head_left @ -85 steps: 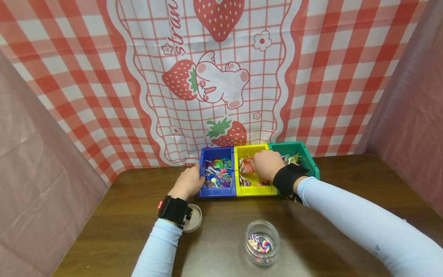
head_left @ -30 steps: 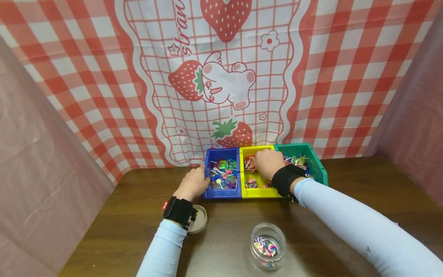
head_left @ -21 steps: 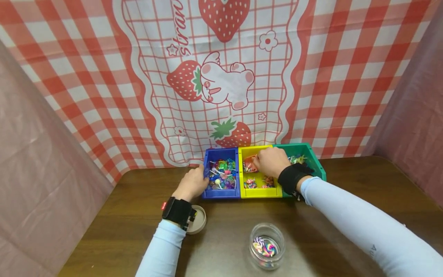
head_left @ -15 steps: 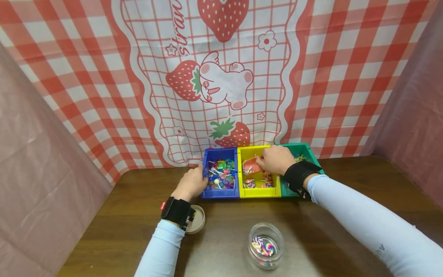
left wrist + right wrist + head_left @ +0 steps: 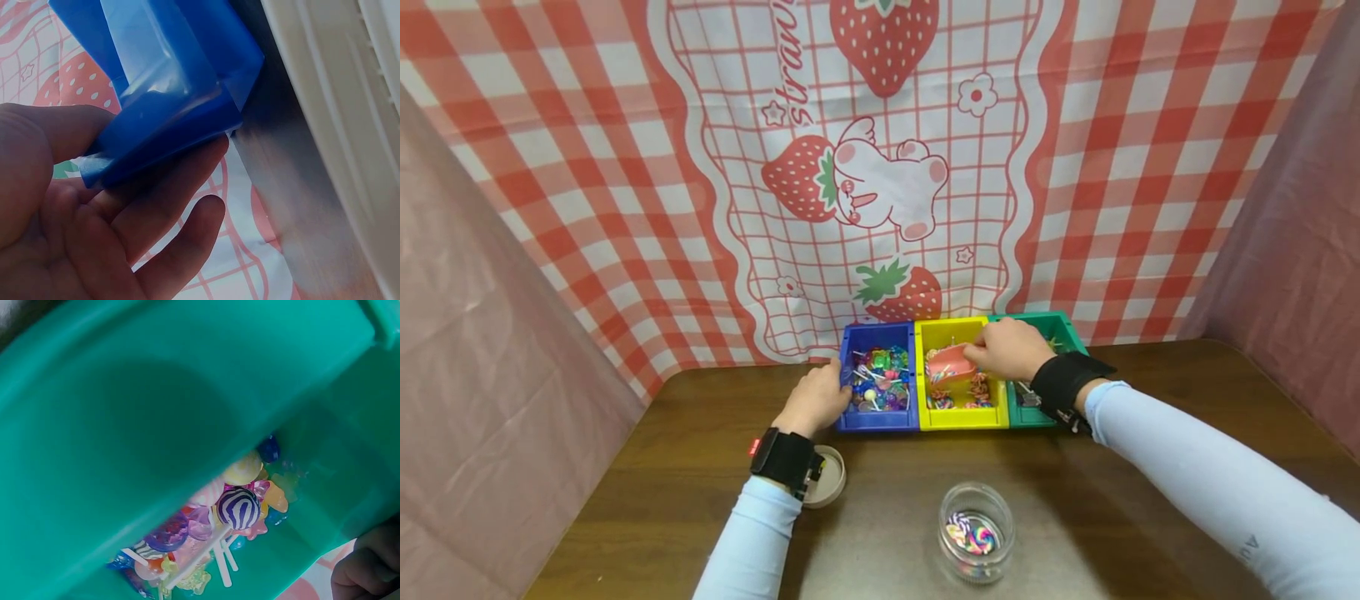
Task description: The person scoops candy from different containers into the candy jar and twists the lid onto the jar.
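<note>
My right hand (image 5: 1011, 348) grips a small coral-pink scoop (image 5: 952, 361) inside the yellow bin (image 5: 962, 419); small striped candies lie in its bowl. More twisted, multicoloured candies sit in the bin around it. My left hand (image 5: 814, 396) holds the left wall of the blue bin (image 5: 877, 421). In the left wrist view, thumb and fingers of the left hand (image 5: 125, 237) pinch the blue wall (image 5: 181, 87). Only a few fingers of the right hand (image 5: 372, 569) show in the right wrist view, and the scoop is hidden there.
A green bin (image 5: 1071, 329) adjoins the yellow one; lollipops (image 5: 239, 508) and candies lie inside it. An open clear jar (image 5: 946, 546) with swirl candies stands nearer on the table (image 5: 880, 533). A pale round lid (image 5: 829, 479) lies beside my left wrist. A checked cloth (image 5: 1120, 167) hangs behind.
My right hand has drawn back to the right with the scoop, whose bowl shows more fully and carries candies. The left hand stays on the blue bin. The view has shifted slightly.
</note>
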